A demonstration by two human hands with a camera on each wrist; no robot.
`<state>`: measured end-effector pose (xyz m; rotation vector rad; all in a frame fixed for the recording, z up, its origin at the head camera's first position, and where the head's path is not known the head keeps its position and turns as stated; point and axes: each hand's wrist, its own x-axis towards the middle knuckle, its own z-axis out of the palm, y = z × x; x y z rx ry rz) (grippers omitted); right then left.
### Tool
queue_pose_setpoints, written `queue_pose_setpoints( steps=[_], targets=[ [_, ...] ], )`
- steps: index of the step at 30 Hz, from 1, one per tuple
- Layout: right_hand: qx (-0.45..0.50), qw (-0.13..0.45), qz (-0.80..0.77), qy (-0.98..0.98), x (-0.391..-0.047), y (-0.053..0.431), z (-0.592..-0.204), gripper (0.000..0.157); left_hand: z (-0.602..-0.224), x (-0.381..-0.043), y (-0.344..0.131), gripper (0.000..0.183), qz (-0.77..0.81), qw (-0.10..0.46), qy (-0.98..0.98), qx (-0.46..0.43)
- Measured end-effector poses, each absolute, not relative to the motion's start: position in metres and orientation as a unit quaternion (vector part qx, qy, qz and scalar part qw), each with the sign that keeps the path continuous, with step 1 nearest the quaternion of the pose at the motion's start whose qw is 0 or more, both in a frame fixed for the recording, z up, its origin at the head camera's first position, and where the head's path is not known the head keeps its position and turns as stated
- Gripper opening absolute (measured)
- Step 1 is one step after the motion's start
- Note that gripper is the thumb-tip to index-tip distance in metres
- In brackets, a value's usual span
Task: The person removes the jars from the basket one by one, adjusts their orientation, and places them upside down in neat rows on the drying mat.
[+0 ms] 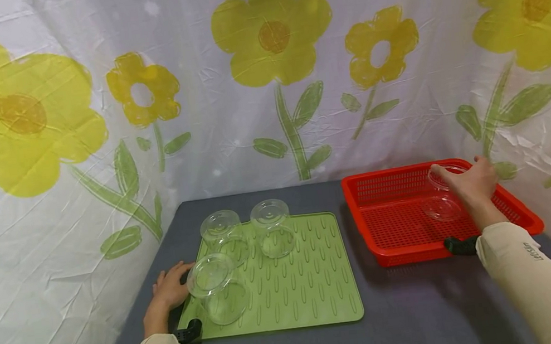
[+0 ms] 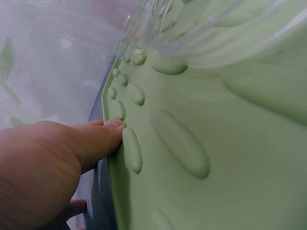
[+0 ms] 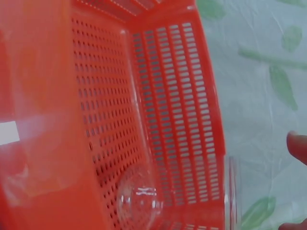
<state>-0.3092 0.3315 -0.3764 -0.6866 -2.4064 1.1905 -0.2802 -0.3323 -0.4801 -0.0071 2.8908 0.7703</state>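
My left hand (image 1: 170, 288) lies at the left edge of the green drying mat (image 1: 312, 280), its thumb (image 2: 103, 136) resting on the rim in the left wrist view. Beside it on the mat stands a clear plastic jar (image 1: 223, 298); two more clear jars, one at the back left (image 1: 224, 236) and one at the back middle (image 1: 273, 231), stand behind. At the right, my right hand (image 1: 475, 184) reaches over the red basket (image 1: 370, 240), spread above a clear jar (image 1: 442, 208) inside. In the right wrist view, its visible fingertips (image 3: 298, 146) are apart from that jar's rim.
Both the mat and the basket lie on a dark grey table (image 1: 396, 316), with a strip of table between them. A white curtain with yellow flowers (image 1: 200, 129) hangs behind and at both sides. The basket's raised walls surround the jar.
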Motion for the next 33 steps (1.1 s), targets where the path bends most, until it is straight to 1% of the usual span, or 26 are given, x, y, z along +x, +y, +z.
queue_pose_setpoints(
  steps=[5, 11, 14, 19, 26, 33],
  targets=[
    [-0.249, 0.131, 0.433, -0.856, -0.303, 0.341, -0.375, 0.114, -0.479, -0.281, -0.332, 0.068, 0.259, 0.077, 0.963, -0.003],
    [-0.255, 0.084, 0.439, -0.858, -0.302, 0.348, -0.376, 0.119, -0.482, -0.282, -0.333, 0.067, 0.26, 0.077, 0.963, -0.004],
    [-0.259, 0.069, 0.438, -0.858, -0.302, 0.351, -0.376, 0.121, -0.484, -0.282, -0.334, 0.067, 0.264, 0.076, 0.962, -0.004],
    [-0.254, 0.054, 0.457, -0.85, -0.303, 0.354, -0.377, 0.122, -0.486, -0.281, -0.335, 0.066, 0.265, 0.074, 0.962, -0.002],
    [-0.248, 0.047, 0.502, -0.827, -0.31, 0.358, -0.384, 0.116, -0.485, -0.281, -0.334, 0.064, 0.261, 0.071, 0.963, 0.001],
    [-0.245, 0.03, 0.533, -0.81, -0.313, 0.362, -0.39, 0.119, -0.483, -0.28, -0.333, 0.063, 0.261, 0.071, 0.963, 0.0]
  ],
)
